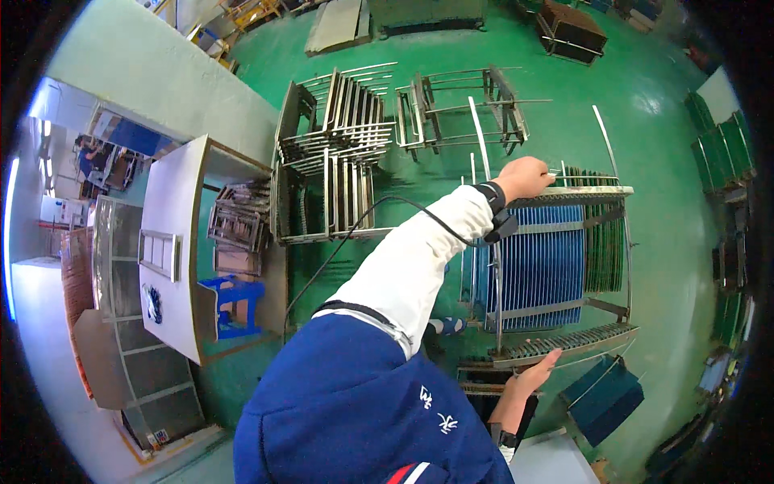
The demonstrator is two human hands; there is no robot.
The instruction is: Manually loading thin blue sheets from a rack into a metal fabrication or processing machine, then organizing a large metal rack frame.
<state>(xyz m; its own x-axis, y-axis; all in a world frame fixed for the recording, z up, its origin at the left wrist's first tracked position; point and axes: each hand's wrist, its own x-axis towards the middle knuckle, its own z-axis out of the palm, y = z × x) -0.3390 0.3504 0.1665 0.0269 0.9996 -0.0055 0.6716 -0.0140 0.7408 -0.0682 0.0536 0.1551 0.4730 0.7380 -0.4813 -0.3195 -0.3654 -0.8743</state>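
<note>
A metal rack (562, 354) with slotted rails at both ends stands in front of me, holding a row of upright blue panels (536, 266) and several green-brown panels (605, 250). My left hand (526, 177), at the end of a white sleeve, is closed on the far rail at its left end. Its fingertips are partly hidden. Lower down, my right hand (534, 375) lies against the near rail, fingers stretched out and not wrapped around it. Dark wristbands circle both wrists, and a black cable trails from the left one.
More metal racks (330, 153) stand at the far left, beside a lower metal frame (463, 109). A white open-sided cabinet (173, 242) holds racks and a blue stool (235, 305). Dark blue-green panels (605, 399) lie near right. Green panels (726, 153) line the right side.
</note>
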